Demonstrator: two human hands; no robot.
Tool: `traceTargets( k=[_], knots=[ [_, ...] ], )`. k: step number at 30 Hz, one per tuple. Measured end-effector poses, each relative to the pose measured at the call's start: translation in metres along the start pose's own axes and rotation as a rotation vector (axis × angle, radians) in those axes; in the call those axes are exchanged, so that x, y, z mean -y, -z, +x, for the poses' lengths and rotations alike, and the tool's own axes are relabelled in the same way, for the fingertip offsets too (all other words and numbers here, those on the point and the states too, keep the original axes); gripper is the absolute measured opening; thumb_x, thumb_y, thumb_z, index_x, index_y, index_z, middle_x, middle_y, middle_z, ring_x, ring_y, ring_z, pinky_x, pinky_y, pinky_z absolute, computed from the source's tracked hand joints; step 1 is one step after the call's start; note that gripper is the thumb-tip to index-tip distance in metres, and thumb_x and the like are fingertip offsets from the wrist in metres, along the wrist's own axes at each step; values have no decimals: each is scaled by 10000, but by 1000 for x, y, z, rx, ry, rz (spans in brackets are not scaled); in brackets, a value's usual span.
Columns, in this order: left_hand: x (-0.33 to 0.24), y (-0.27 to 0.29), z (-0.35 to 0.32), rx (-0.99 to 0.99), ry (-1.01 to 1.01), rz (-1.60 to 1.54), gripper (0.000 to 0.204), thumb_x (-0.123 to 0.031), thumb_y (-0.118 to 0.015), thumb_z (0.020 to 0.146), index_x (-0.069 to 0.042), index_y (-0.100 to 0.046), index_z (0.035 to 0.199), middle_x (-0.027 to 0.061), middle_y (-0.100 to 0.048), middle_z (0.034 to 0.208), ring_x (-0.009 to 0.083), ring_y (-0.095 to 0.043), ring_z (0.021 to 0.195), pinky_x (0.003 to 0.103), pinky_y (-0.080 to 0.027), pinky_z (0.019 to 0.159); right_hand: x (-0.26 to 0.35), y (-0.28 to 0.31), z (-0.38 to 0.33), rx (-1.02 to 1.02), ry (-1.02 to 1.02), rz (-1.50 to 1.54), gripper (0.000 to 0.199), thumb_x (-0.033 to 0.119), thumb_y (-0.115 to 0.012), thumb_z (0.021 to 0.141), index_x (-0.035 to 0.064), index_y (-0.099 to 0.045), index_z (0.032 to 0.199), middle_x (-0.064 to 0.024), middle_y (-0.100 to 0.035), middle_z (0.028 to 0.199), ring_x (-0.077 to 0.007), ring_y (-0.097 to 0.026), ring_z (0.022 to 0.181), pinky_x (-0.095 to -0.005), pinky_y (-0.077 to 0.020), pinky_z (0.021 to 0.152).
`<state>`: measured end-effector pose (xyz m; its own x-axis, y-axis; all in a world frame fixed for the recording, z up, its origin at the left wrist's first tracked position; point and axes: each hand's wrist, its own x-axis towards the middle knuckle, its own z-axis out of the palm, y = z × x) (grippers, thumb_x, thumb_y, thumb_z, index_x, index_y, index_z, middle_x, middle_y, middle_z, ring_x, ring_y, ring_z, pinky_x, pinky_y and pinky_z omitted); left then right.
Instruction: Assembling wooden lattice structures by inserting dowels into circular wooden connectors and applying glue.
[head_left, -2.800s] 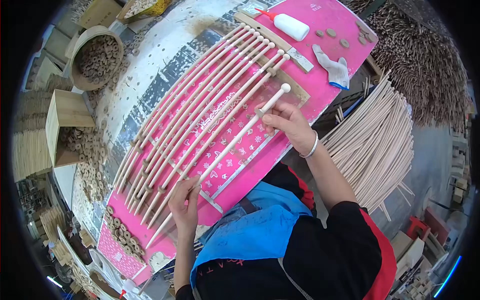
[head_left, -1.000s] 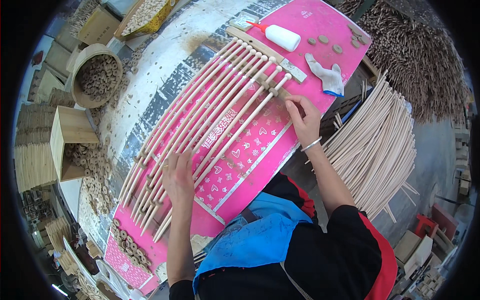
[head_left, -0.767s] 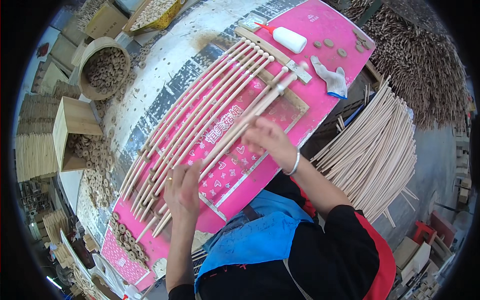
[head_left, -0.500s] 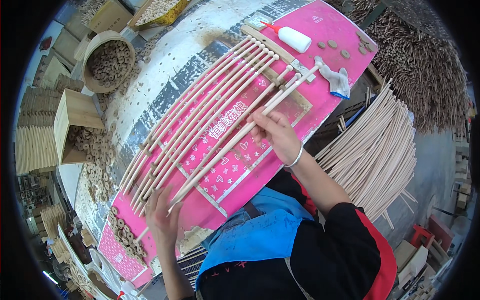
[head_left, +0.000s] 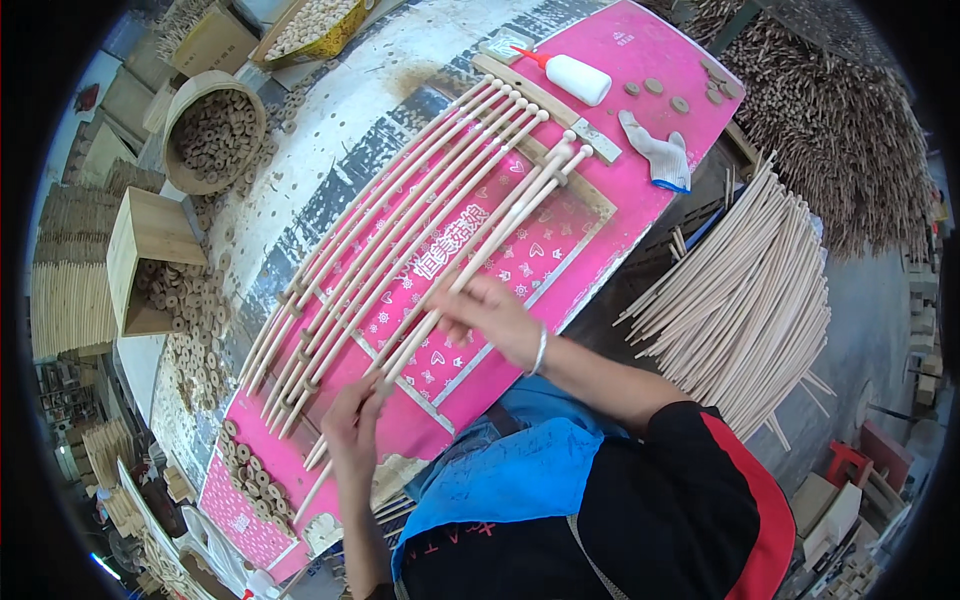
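A row of pale wooden rods (head_left: pixel 395 225) with ball ends lies slantwise over the pink mat (head_left: pixel 655 75), several bearing brown wooden rings near their lower ends. On the near side, a few more ball-ended rods (head_left: pixel 505 228) lie close together; one has a ring (head_left: pixel 558 178) near its ball. My left hand (head_left: pixel 352 415) is closed around the lower part of these near rods, their ends sticking out past it. Higher up, my right hand (head_left: pixel 490 318) has its curled fingers and thumb on a rod of the same group. My fingers partly hide which rod each hand grips.
A white glue bottle (head_left: pixel 578 80) and a knitted glove (head_left: pixel 656 152) lie beyond the rods. Loose rings (head_left: pixel 252 478) sit at the mat's left edge. A round tub (head_left: pixel 215 130) and wooden box (head_left: pixel 150 255) hold more rings. Bundled rods (head_left: pixel 745 310) stand at right.
The nearest rod has slid down and left, its ball now beside the neighbouring balls. My right hand has moved down-left along the rods; my left hand has shifted right.
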<state>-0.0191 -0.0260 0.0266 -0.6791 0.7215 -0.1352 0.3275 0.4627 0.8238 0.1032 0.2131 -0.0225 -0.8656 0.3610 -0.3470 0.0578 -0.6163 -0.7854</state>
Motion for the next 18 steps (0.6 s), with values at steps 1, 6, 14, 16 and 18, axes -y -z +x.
traceTargets(
  k=[1, 6, 14, 16, 18],
  knots=[
    [-5, -13, 7, -28, -20, -42, 269, -40, -655, 1013, 27, -709, 1268, 79, -724, 934, 133, -651, 794, 282, -539, 731, -6, -7, 0, 85, 12, 5, 257, 289, -630, 1081, 52, -710, 1138, -15, -676, 828, -83, -643, 693, -233, -530, 618],
    [-25, -38, 20, 36, -1, -183, 672, 15, -622, 1020, -59, -371, 1639, 55, -669, 885, 98, -606, 814, 251, -508, 771, -8, 6, 2, -50, 107, 90, 255, 266, -660, 1065, 22, -695, 1130, -28, -696, 859, -79, -651, 689, -231, -529, 573],
    [-25, -41, 17, 43, -13, -248, 668, 3, -629, 1025, -53, -369, 1637, 27, -625, 856, 84, -575, 780, 250, -497, 751, -32, -7, -2, 352, -1, -66, 362, 214, -766, 984, 29, -674, 1282, -26, -717, 998, -82, -677, 841, -243, -564, 713],
    [-25, -38, 17, 38, -12, -255, 664, 3, -627, 1025, -54, -371, 1636, 26, -625, 857, 84, -575, 779, 251, -498, 751, -35, -10, -1, 386, 112, -105, 344, 204, -765, 984, 34, -677, 1270, -29, -720, 990, -80, -675, 843, -245, -561, 701],
    [-25, -35, 17, 50, -37, -251, 659, 0, -628, 1025, -57, -379, 1632, 18, -624, 851, 80, -575, 779, 247, -493, 744, -34, -14, 1, 379, 39, -66, 301, 193, -764, 984, 36, -691, 1231, -40, -733, 969, -78, -678, 832, -249, -560, 666]
  ],
)
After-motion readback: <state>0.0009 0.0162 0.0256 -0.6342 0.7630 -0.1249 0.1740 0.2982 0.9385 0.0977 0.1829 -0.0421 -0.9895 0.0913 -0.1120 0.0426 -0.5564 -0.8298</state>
